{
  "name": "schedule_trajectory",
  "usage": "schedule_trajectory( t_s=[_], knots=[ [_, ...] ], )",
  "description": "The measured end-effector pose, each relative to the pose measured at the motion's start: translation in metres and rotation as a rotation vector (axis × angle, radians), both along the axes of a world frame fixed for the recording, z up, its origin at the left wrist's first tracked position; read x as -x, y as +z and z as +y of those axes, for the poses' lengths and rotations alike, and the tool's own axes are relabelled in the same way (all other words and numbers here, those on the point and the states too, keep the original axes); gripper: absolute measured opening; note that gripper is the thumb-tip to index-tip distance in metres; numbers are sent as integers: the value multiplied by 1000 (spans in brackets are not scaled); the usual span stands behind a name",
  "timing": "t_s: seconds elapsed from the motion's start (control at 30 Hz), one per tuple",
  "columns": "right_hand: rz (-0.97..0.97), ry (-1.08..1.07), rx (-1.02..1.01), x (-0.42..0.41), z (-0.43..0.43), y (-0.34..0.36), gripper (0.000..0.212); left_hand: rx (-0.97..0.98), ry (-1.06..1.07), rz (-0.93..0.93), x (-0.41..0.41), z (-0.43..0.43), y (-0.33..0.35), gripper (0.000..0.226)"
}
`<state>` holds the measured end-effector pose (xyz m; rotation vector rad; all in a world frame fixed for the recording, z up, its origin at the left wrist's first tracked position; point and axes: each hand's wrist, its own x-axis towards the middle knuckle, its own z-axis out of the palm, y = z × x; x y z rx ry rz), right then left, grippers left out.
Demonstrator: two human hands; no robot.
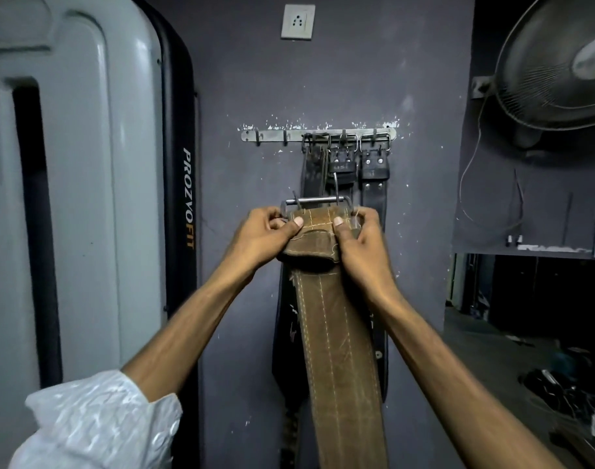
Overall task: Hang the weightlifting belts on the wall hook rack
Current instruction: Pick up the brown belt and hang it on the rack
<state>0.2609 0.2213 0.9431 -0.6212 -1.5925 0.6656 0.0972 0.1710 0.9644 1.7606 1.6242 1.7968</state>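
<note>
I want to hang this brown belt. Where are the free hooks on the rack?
In the head view, two bare hooks sit at the left end of the hook rack, left of the black belts.

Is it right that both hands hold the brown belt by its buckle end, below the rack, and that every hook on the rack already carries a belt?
Not quite. In the head view, both hands hold the brown belt by its buckle end, below the rack, but only the right-side hooks carry black belts; the two left hooks are bare.
</note>
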Motion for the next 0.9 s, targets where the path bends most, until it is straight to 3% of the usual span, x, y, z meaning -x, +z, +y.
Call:
schedule_trajectory(
  t_s=[0.37, 0.5, 0.67, 0.73, 0.87, 0.9],
  knots=[
    [64, -129, -217, 93, 108, 46, 47, -311, 196, 176, 76, 138, 36, 27],
    [112, -118, -312, 127, 169, 62, 46, -374, 185, 158, 105, 193, 57, 50],
    [68, -152, -379, 166, 236, 111, 50, -412, 208, 153, 142, 252, 104, 57],
    [46, -177, -410, 182, 258, 135, 52, -439, 233, 149, 154, 269, 126, 54],
    [-55, -242, -478, 204, 294, 176, 59, -453, 301, 193, 172, 301, 161, 20],
    [-102, -275, -497, 206, 300, 180, 61, -426, 316, 215, 176, 308, 167, 22]
  ],
)
